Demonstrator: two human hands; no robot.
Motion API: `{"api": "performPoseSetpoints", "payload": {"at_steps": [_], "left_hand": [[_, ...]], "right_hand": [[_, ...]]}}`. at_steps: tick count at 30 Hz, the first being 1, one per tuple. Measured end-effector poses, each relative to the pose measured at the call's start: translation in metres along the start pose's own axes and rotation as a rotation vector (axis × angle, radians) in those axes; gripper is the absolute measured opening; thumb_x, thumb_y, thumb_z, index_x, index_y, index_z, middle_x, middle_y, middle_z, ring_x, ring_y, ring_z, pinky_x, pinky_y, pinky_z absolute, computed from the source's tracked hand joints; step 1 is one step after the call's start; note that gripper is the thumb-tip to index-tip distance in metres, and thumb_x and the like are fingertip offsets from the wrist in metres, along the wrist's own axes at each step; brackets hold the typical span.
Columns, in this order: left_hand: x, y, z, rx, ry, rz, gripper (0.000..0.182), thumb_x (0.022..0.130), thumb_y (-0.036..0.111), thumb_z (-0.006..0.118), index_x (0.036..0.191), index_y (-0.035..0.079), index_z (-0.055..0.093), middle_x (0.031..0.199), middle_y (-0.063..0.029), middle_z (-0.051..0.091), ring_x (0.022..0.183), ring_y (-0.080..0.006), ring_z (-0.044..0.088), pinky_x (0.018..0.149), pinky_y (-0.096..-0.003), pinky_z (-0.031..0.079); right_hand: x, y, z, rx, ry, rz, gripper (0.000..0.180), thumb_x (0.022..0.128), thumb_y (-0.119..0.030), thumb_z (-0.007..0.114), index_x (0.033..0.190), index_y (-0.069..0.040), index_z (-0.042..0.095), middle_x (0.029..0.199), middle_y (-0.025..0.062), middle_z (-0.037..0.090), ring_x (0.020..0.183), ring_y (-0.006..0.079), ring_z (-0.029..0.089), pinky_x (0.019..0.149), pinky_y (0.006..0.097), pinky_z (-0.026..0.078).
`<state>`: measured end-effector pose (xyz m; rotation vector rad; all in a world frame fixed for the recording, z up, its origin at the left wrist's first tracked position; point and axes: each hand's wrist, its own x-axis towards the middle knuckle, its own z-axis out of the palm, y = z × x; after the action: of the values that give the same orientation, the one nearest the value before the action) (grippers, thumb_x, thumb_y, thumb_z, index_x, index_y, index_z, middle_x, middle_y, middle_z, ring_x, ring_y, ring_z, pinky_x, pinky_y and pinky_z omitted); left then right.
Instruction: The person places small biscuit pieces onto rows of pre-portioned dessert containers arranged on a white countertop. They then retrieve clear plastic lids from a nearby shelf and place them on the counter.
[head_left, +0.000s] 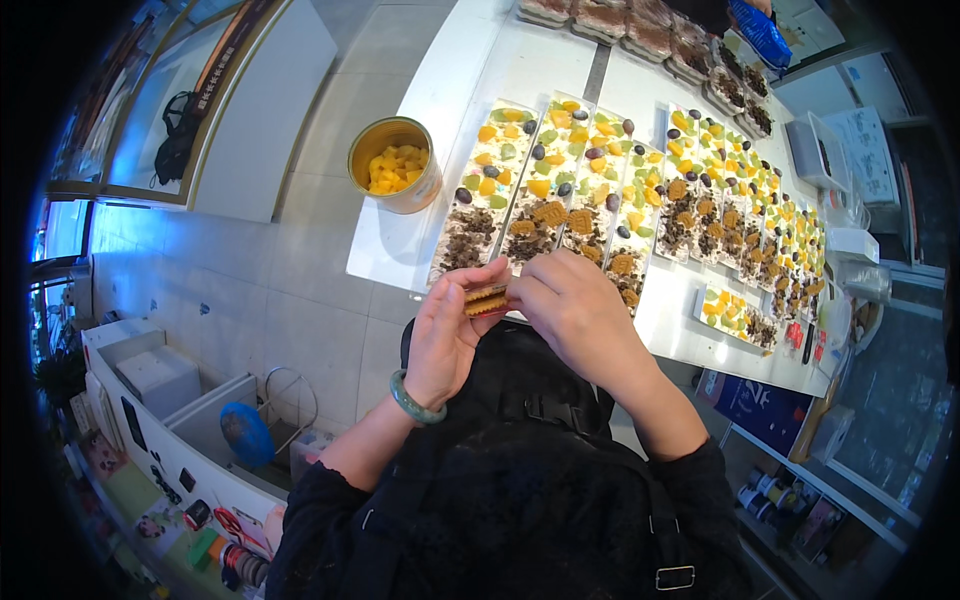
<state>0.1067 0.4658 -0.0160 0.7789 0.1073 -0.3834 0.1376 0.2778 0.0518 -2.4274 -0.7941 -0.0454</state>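
Two brown scalloped biscuits, stacked in a clear and red wrapper, lie in my left hand, which wears a green bangle. The fingers of my right hand pinch the right end of the packet. Just beyond my hands, long clear trays of cream dessert stand side by side on the white table, topped with mango pieces, green fruit, dark grapes and chocolate crumbs. Brown biscuits lie on the crumbs of several trays; the leftmost tray shows none.
An open tin of diced yellow fruit stands at the table's left edge. Boxes of brown-topped dessert line the far side, near a person holding a blue bag. A short dessert tray and red wrappers lie on the right.
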Motion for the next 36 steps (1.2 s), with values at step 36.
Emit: {"api": "performPoseSetpoints", "payload": {"at_steps": [36], "left_hand": [[-0.036, 0.061, -0.075, 0.115, -0.227, -0.339, 0.056, 0.107, 0.054, 0.032, 0.126, 0.005, 0.052, 0.143, -0.026, 0.053, 0.133, -0.0339, 0.055, 0.105, -0.0406, 0.051]], "right_hand": [[0.075, 0.049, 0.108, 0.117, -0.18, 0.235, 0.008, 0.084, -0.004, 0.07, 0.092, -0.004, 0.068, 0.089, 0.0099, 0.068, 0.092, 0.0301, 0.065, 0.08, 0.0403, 0.054]]}}
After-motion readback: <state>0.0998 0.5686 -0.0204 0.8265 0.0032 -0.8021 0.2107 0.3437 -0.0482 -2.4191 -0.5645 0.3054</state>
